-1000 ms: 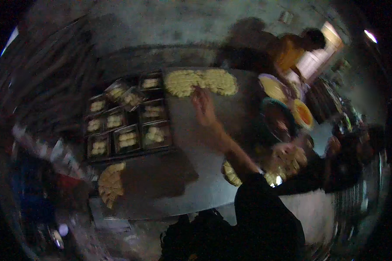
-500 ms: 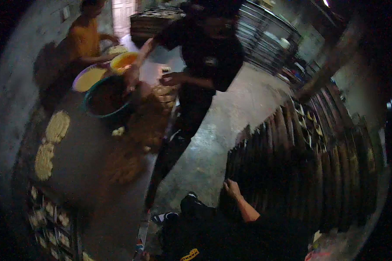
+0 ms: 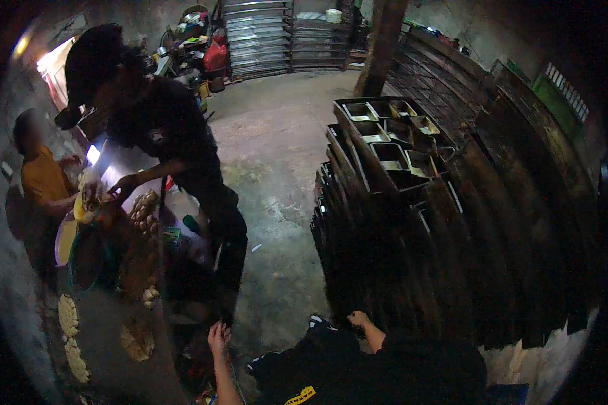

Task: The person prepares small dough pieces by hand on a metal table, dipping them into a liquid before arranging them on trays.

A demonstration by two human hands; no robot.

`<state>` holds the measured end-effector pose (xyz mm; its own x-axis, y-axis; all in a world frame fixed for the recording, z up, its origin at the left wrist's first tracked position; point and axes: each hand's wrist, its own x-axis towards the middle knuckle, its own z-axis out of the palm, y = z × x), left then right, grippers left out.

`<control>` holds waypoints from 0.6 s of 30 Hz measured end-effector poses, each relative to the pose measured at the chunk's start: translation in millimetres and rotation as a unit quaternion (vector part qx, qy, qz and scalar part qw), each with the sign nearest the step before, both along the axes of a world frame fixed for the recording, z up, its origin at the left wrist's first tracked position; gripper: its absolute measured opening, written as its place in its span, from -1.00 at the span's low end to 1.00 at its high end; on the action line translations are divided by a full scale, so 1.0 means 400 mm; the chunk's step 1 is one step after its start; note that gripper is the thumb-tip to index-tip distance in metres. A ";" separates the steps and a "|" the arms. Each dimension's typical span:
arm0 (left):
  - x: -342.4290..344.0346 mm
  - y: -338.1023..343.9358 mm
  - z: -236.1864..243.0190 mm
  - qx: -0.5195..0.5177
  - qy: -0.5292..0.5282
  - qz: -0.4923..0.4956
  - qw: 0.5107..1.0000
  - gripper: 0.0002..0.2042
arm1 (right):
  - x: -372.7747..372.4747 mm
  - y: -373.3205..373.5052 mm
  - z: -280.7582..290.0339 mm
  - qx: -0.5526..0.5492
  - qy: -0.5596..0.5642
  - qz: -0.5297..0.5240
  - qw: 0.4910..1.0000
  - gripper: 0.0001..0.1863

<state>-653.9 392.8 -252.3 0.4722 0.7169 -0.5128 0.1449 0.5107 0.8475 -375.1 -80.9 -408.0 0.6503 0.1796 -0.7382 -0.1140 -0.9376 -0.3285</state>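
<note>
My left hand [image 3: 219, 335] is raised by the right edge of the worktable [image 3: 162, 374], its fingers slightly bent and partly apart, with nothing seen in it. My right hand [image 3: 360, 320] hangs low beside the tall stacks of dark metal baking pans [image 3: 385, 263]; its fingers are loosely curled and I see nothing in them. On top of the stack lies a pan set [image 3: 422, 174] with rectangular compartments. On the table nearest my left hand rests a flat brownish piece [image 3: 136, 341], with pale flattened dough [image 3: 76, 358] along the far left edge.
A co-worker in dark clothes [image 3: 175, 128] leans over the table, hands at a yellow basin [image 3: 84, 210]. Another person in orange [image 3: 44, 179] stands behind it. A green-rimmed tub [image 3: 74, 270] and round dough pieces [image 3: 144, 214] share the table. A pillar [image 3: 380, 54] and metal racks [image 3: 260, 40] stand farther back.
The view has swung to the right, so the table and co-workers sit farther left. My left hand has risen into clear view by the table edge. My right hand stays low by the pans.
</note>
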 end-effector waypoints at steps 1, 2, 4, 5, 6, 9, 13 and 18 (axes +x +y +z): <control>0.097 -0.013 0.114 0.013 0.007 -0.030 0.999 -0.68 | -0.036 0.006 0.042 0.008 -0.006 0.003 1.000 -0.61; 0.229 -0.047 0.224 0.002 -0.011 -0.077 0.997 -0.66 | -0.052 -0.014 0.076 0.013 -0.014 0.000 1.000 -0.60; 0.451 -0.130 0.339 -0.015 -0.088 -0.146 0.985 -0.63 | -0.043 -0.138 0.010 0.031 -0.010 0.028 0.999 -0.58; 0.563 -0.145 0.409 -0.027 -0.150 -0.198 0.968 -0.61 | -0.041 -0.112 0.045 0.057 -0.012 0.020 0.998 -0.59; 0.674 -0.169 0.468 -0.047 -0.210 -0.254 0.943 -0.60 | -0.061 -0.101 0.103 0.075 -0.013 0.007 0.997 -0.60; 0.986 -0.294 0.583 0.001 -0.217 -0.360 0.907 -0.56 | -0.120 -0.149 0.130 0.068 0.020 -0.067 0.995 -0.60; 1.342 -0.393 0.675 0.077 -0.190 -0.412 0.888 -0.43 | -0.229 -0.230 0.032 0.063 0.029 -0.230 0.971 -0.59; 1.698 -0.425 0.628 0.188 -0.048 -0.379 0.905 -0.23 | -0.158 -0.281 0.180 0.070 0.003 -0.329 0.942 -0.59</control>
<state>25.4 222.7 -0.9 0.9308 0.2835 -0.2306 0.2494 -0.0316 0.9679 -438.4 -193.1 -336.1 0.6501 -0.1655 -0.7416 -0.6581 -0.6104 -0.4407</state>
